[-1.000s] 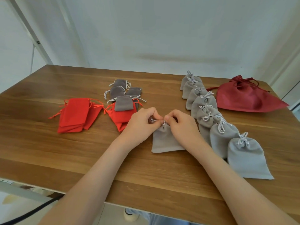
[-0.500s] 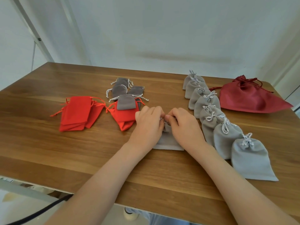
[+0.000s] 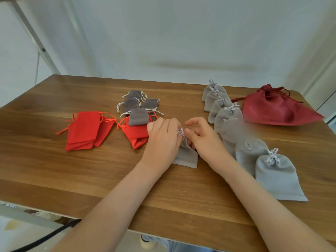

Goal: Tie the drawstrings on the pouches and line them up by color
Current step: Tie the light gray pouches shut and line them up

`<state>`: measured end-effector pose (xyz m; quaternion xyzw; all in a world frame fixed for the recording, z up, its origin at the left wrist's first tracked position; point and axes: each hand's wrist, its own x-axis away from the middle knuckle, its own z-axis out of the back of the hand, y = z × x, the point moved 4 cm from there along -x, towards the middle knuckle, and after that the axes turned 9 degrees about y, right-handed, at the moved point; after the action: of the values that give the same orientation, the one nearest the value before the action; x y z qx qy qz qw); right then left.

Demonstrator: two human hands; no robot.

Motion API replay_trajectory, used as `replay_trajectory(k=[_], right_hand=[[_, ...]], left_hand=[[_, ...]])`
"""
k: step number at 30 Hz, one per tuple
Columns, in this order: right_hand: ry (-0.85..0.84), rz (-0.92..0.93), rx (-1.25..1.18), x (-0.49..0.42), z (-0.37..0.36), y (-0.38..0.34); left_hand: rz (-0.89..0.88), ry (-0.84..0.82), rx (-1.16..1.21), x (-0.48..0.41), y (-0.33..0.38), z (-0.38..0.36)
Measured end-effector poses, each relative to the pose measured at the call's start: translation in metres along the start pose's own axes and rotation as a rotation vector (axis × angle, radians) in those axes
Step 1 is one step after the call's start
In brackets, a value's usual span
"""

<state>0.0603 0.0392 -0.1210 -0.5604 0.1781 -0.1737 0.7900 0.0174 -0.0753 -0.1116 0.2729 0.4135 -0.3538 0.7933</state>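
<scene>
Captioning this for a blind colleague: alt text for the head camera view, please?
A person's left hand pinches the white drawstring of a light grey pouch on a wooden table, the right hand close against its neck. At right runs a line of tied light grey pouches beside a dark red bag; at left lie red pouches and darker grey pouches.

The table (image 3: 72,179) is wood with a smooth, faintly glossy grain. The grey pouches (image 3: 278,177) at 3 o'clock look like matt, soft velvety cloth with white cords; the red pouches (image 3: 85,130) at 9 o'clock are matt woven cloth.
</scene>
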Motion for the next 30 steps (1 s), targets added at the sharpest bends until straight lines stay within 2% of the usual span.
replay_trajectory(k=[3, 5, 9, 18, 24, 28, 30], right_hand=[[-0.154, -0.069, -0.105, -0.0008, 0.0007, -0.0009], [-0.177, -0.094, -0.188, 0.0001, 0.003, -0.004], [-0.138, -0.096, -0.307, 0.0015, 0.0052, -0.0068], [-0.023, -0.034, -0.24, 0.0021, 0.0061, -0.0051], [-0.019, 0.094, -0.142, 0.0007, 0.0065, -0.0055], [0.015, 0.074, -0.179, 0.0006, 0.0084, -0.0061], [0.03, 0.079, -0.171, 0.0001, 0.0088, -0.0056]], left_hand=[[-0.028, 0.018, 0.024, -0.0009, 0.0026, 0.0034], [-0.042, 0.032, 0.037, -0.0015, 0.0044, 0.0058], [-0.045, 0.036, 0.12, -0.0018, 0.004, 0.0087], [0.046, -0.066, 0.285, -0.0029, 0.0001, 0.0057], [0.079, -0.055, 0.266, -0.002, -0.0012, 0.0052], [0.106, -0.04, 0.289, -0.0022, -0.0004, 0.0054], [0.173, -0.048, 0.31, -0.0023, -0.0025, 0.0046]])
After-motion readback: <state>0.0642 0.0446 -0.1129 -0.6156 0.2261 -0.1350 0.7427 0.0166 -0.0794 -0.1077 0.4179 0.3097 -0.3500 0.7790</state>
